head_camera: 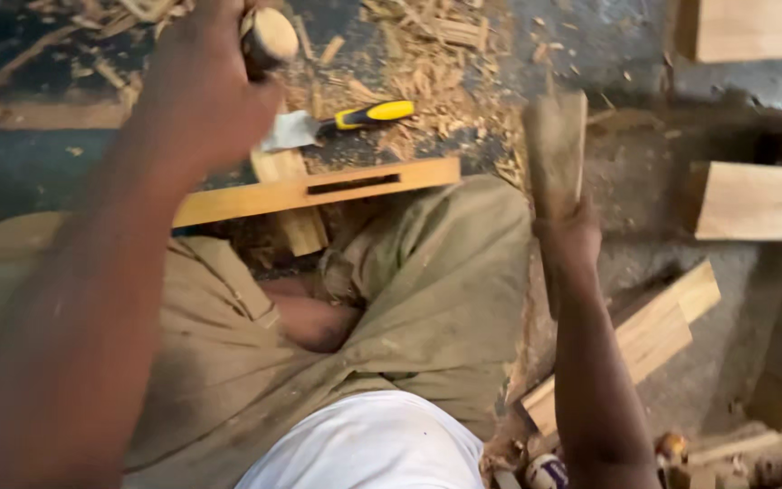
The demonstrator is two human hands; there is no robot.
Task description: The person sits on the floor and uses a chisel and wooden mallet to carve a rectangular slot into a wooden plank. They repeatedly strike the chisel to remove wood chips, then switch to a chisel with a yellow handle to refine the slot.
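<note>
Floor [644,36] — shavings [427,54], chisel [341,122], offcuts [753,199]

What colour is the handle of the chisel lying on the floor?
Yellow with black sections, on the chisel lying among wood shavings; the head view shows it.

My left hand [205,86] grips a smooth, rounded wooden handle [267,38], my right hand [570,237] a rough, dusty wooden mallet [555,149]; the slotted wood bar [319,192] looks planed and matt, the chisel [337,123] dull metal with glossy yellow-black plastic.
</note>
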